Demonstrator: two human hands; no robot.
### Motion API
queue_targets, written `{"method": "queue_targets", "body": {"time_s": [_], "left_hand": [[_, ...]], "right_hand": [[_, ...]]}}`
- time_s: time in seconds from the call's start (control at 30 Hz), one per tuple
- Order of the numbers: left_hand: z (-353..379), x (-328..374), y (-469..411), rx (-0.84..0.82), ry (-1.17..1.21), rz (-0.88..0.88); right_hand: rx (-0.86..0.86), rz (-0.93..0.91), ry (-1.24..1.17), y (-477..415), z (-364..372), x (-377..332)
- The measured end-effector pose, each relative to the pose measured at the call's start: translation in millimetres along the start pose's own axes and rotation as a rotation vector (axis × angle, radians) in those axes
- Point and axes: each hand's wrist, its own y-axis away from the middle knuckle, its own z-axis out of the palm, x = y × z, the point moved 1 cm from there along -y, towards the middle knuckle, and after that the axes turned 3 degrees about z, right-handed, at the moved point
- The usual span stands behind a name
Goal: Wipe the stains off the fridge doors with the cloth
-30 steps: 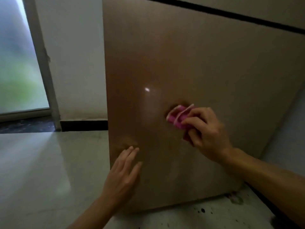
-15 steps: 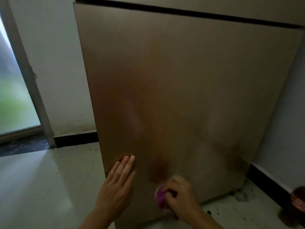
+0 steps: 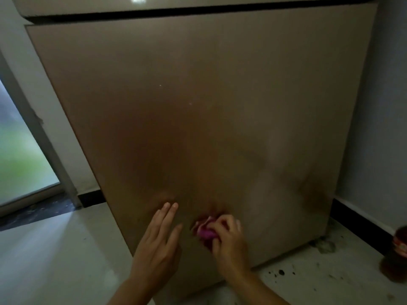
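From the head camera, my only view, I look down at the bronze lower fridge door (image 3: 198, 106), which fills most of the frame. A sliver of the upper door (image 3: 176, 4) shows above a dark gap.

My right hand (image 3: 229, 241) is clenched round a crumpled pink cloth (image 3: 206, 232), pressing it against the door low down, near the bottom edge. My left hand (image 3: 157, 245) lies just beside it with its fingers straight and close together, apparently flat on the door.

A dark smudge (image 3: 308, 190) shows at the door's lower right, well apart from the cloth, and a few pale specks (image 3: 190, 103) sit mid-door. I judge the wiping to be partway done: those marks are left, and the upper door is hardly visible.

A brown bottle (image 3: 395, 258) stands on the spattered floor (image 3: 297, 280) at the right. A glass door (image 3: 19, 161) is at the left.
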Motion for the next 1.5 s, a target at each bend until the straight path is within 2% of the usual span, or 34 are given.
{"method": "queue_targets", "body": {"time_s": [0.07,0.1,0.13,0.23,0.27,0.33,0.47,0.5,0.53,0.57,0.63,0.67,0.73,0.8,0.9,0.93,1.07,1.13,1.17,1.23,1.3,1.33,1.37,1.4,1.5], "left_hand": [[0.9,11.9,-15.3,0.017,0.011,0.06],[1.2,17.9,-24.0,0.022,0.018,0.087],[2.3,23.2,-32.9,0.024,0.015,0.109],[10.6,33.5,-60.3,0.024,-0.008,0.138],[14.0,36.1,-69.0,0.019,-0.009,0.141],[21.8,38.4,-82.2,0.004,-0.02,0.141],[30.6,28.2,-87.5,0.036,-0.055,0.225],[32.0,23.2,-87.9,0.041,-0.073,0.247],[33.5,19.0,-87.9,0.045,-0.088,0.262],[35.6,16.2,-87.9,0.053,-0.093,0.27],[40.5,18.9,-88.0,0.094,-0.065,0.255],[42.7,23.7,-89.3,0.124,-0.026,0.238],[44.3,35.4,-97.1,0.188,0.087,0.215],[45.9,46.3,-110.4,0.244,0.181,0.207],[56.8,61.1,-122.3,0.274,0.272,0.215],[61.0,63.4,-123.5,0.275,0.284,0.216],[71.7,63.2,-125.6,0.277,0.256,0.217],[72.6,64.0,-126.9,0.282,0.261,0.208],[72.2,65.0,-127.4,0.288,0.268,0.202],[72.0,67.6,-127.4,0.302,0.291,0.193],[71.4,69.9,-127.2,0.306,0.301,0.175],[70.7,70.9,-127.2,0.304,0.305,0.17],[69.7,71.2,-127.9,0.299,0.309,0.171],[68.4,70.8,-128.7,0.292,0.304,0.172],[67.5,71.1,-128.3,0.265,0.238,0.176]], "right_hand": [[-0.254,0.099,-0.12,5.6,-11.5,12.6],[-0.234,0.181,-0.196,-2.6,-26.7,15.0],[-0.102,0.267,-0.256,-16.9,-45.1,19.0],[0.483,0.378,-0.326,-81.6,-115.8,26.7],[0.616,0.393,-0.343,-102.7,-134.0,29.5],[0.736,0.394,-0.385,-132.7,-144.6,33.8],[0.719,0.284,-0.399,-108.8,-94.9,16.5],[0.667,0.252,-0.398,-88.6,-75.4,15.6],[0.563,0.218,-0.357,-65.8,-54.7,21.0],[0.39,0.191,-0.344,-41.0,-33.4,30.4],[-0.039,0.151,-0.305,3.0,-9.6,53.0],[-0.139,0.174,-0.29,15.9,-12.3,62.2],[-0.046,0.337,-0.345,5.7,-40.0,79.1],[0.198,0.428,-0.435,-39.8,-85.9,85.4],[0.667,0.358,-0.33,-132.7,-162.3,93.5],[0.758,0.329,-0.286,-157.0,-176.5,95.9],[0.875,0.379,-0.17,-178.9,-158.1,91.4],[0.902,0.379,-0.171,-148.7,-126.8,79.2],[0.837,0.367,-0.193,-123.0,-107.7,73.1],[0.513,0.351,-0.244,-66.8,-71.2,73.3],[0.057,0.38,-0.293,-18.2,-54.5,75.4],[-0.035,0.387,-0.279,-5.5,-57.6,77.4],[-0.052,0.395,-0.289,-5.6,-66.8,80.9],[0.013,0.407,-0.317,-17.2,-77.0,87.7],[0.448,0.449,-0.393,-87.8,-129.7,100.3]]}}
